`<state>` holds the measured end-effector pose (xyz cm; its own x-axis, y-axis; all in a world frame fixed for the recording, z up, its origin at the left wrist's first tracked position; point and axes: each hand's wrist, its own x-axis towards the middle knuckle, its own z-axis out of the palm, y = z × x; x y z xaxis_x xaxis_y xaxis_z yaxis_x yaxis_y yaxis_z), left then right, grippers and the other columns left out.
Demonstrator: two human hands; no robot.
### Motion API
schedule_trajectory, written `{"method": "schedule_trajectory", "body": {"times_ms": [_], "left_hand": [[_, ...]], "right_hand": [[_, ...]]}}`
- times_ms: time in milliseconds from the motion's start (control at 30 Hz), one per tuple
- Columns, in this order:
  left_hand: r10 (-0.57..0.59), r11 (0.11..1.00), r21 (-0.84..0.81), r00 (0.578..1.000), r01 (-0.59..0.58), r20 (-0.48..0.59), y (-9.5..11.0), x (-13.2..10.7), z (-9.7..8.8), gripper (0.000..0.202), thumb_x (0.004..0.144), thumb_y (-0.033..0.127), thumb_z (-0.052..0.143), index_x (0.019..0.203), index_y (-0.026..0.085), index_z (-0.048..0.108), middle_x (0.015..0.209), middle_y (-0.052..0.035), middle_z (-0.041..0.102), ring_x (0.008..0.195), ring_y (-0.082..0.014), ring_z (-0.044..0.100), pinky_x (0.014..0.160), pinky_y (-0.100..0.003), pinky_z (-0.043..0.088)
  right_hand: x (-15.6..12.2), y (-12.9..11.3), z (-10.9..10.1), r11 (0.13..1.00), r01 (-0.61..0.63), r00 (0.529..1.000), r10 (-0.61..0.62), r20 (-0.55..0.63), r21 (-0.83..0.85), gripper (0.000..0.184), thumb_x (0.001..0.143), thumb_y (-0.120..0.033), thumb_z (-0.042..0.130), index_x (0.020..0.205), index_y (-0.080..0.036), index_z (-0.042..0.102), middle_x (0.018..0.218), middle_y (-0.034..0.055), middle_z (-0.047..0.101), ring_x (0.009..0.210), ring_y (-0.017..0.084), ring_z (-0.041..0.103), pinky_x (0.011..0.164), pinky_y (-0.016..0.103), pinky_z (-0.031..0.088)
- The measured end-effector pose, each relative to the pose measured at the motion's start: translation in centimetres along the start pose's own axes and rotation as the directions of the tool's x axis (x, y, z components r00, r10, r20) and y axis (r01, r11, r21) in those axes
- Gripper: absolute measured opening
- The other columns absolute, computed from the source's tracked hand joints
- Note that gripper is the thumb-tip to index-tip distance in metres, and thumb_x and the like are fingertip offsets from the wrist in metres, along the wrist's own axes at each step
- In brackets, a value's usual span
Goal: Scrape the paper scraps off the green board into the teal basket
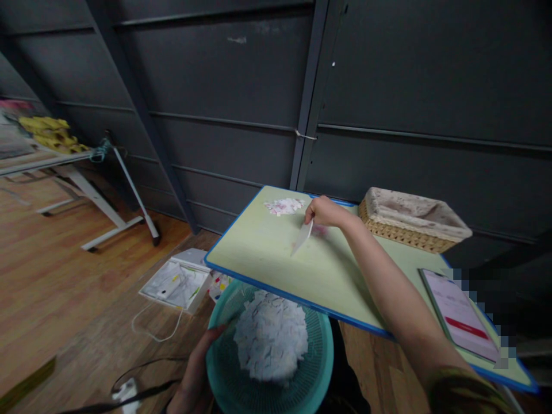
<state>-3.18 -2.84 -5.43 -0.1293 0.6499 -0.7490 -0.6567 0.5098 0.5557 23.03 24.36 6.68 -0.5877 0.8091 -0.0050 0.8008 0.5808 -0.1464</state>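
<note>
My right hand (pixel 324 213) reaches across a pale green table with a blue edge (pixel 267 282) and grips a white card-like scraper (pixel 302 237), its tip touching the tabletop. A small pile of white and pink paper bits (pixel 283 206) lies just left of that hand, near the table's far edge. Below the table's near edge, my left hand (pixel 196 371) holds the rim of a teal perforated basket (pixel 310 368). A heap of white paper scraps (pixel 271 342) fills the basket.
A wicker basket with cloth lining (pixel 411 221) sits at the table's far right. A tablet or phone with a lit screen (pixel 459 313) lies on the right. On the wooden floor are an open white box (pixel 176 283), cables and another table's white legs (pixel 114 215).
</note>
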Motion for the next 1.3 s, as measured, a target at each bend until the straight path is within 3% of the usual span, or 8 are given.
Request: {"method": "schedule_trajectory", "body": {"times_ms": [233, 500, 700, 967, 1067, 1167, 1233, 1300], "left_hand": [[-0.010, 0.999, -0.031, 1.000, 0.010, 0.008, -0.1, 0.3, -0.3, 0.019, 0.083, 0.021, 0.061, 0.090, 0.010, 0.074, 0.074, -0.0098, 0.081, 0.084, -0.0294, 0.076, 0.086, -0.042, 0.057], [-0.008, 0.999, -0.040, 1.000, 0.007, -0.025, 0.2, -0.5, 0.6, 0.020, 0.087, 0.019, 0.056, 0.088, 0.009, 0.073, 0.079, -0.0113, 0.082, 0.075, -0.0253, 0.077, 0.084, -0.037, 0.057], [-0.006, 1.000, -0.002, 0.999, 0.006, -0.050, 0.3, -0.8, 0.8, 0.018, 0.085, 0.020, 0.057, 0.086, 0.012, 0.073, 0.069, -0.0085, 0.081, 0.053, -0.0221, 0.072, 0.075, -0.037, 0.059], [0.022, 0.999, 0.029, 0.999, -0.023, 0.032, -0.4, 0.8, -0.4, 0.016, 0.082, 0.023, 0.062, 0.086, 0.012, 0.073, 0.071, -0.0107, 0.080, 0.062, -0.0246, 0.074, 0.066, -0.036, 0.058], [0.043, 0.999, 0.008, 0.997, -0.044, 0.067, -0.7, 1.3, -0.9, 0.020, 0.082, 0.022, 0.062, 0.094, 0.010, 0.072, 0.077, -0.0114, 0.081, 0.068, -0.0255, 0.075, 0.072, -0.038, 0.059], [0.026, 1.000, -0.007, 0.996, -0.026, 0.084, -0.9, 1.7, -1.3, 0.034, 0.081, 0.024, 0.063, 0.111, 0.007, 0.067, 0.082, -0.0120, 0.082, 0.074, -0.0285, 0.076, 0.078, -0.042, 0.058], [0.011, 1.000, -0.009, 0.996, -0.010, 0.094, -1.2, 2.1, -1.4, 0.045, 0.080, 0.025, 0.065, 0.120, 0.004, 0.062, 0.082, -0.0122, 0.082, 0.078, -0.0297, 0.076, 0.082, -0.042, 0.058], [0.005, 1.000, -0.019, 0.993, -0.002, 0.119, -1.5, 2.5, -1.5, 0.054, 0.079, 0.026, 0.067, 0.127, 0.003, 0.058, 0.083, -0.0121, 0.082, 0.085, -0.0301, 0.076, 0.087, -0.041, 0.056]], "right_hand": [[-0.8, 2.2, -0.9, 0.993, -0.117, 0.991, 0.118, -0.064, 0.019, 0.031, 0.063, 0.004, 0.058, 0.076, -0.015, 0.079, 0.077, 0.0043, 0.077, 0.080, 0.017, 0.071, 0.073, 0.021, 0.048], [-0.1, -0.2, -0.3, 0.998, 0.021, 0.986, -0.010, -0.167, 0.064, 0.038, 0.065, 0.002, 0.052, 0.082, -0.018, 0.079, 0.085, 0.0025, 0.078, 0.086, 0.017, 0.071, 0.080, 0.022, 0.048], [0.2, 0.3, 0.5, 0.999, -0.021, 0.989, 0.014, -0.150, -0.044, 0.034, 0.065, 0.001, 0.054, 0.083, -0.014, 0.079, 0.084, 0.0077, 0.077, 0.082, 0.019, 0.070, 0.074, 0.023, 0.047], [-1.3, 1.2, -1.9, 0.998, -0.067, 0.977, 0.065, -0.204, -0.001, 0.035, 0.068, -0.002, 0.055, 0.086, -0.017, 0.079, 0.083, 0.0039, 0.077, 0.082, 0.017, 0.070, 0.073, 0.022, 0.045], [-2.6, -0.4, -3.8, 1.000, -0.011, 0.978, 0.015, -0.210, 0.021, 0.026, 0.075, -0.012, 0.060, 0.092, -0.017, 0.079, 0.082, 0.0034, 0.077, 0.076, 0.016, 0.068, 0.067, 0.022, 0.043], [-4.5, -3.8, -4.7, 0.999, 0.030, 0.983, -0.035, -0.183, -0.035, 0.026, 0.079, -0.016, 0.057, 0.096, -0.018, 0.077, 0.080, 0.0038, 0.076, 0.072, 0.015, 0.065, 0.065, 0.023, 0.040], [-6.2, -7.0, -3.9, 0.985, 0.021, 0.985, -0.049, -0.166, -0.169, 0.031, 0.080, -0.014, 0.053, 0.101, -0.018, 0.076, 0.080, 0.0072, 0.075, 0.072, 0.017, 0.065, 0.065, 0.026, 0.039], [-7.9, -10.3, -1.9, 0.951, 0.002, 0.990, -0.045, -0.133, -0.310, 0.044, 0.080, -0.011, 0.051, 0.120, -0.015, 0.068, 0.078, 0.0127, 0.074, 0.069, 0.021, 0.065, 0.064, 0.031, 0.040]]}}
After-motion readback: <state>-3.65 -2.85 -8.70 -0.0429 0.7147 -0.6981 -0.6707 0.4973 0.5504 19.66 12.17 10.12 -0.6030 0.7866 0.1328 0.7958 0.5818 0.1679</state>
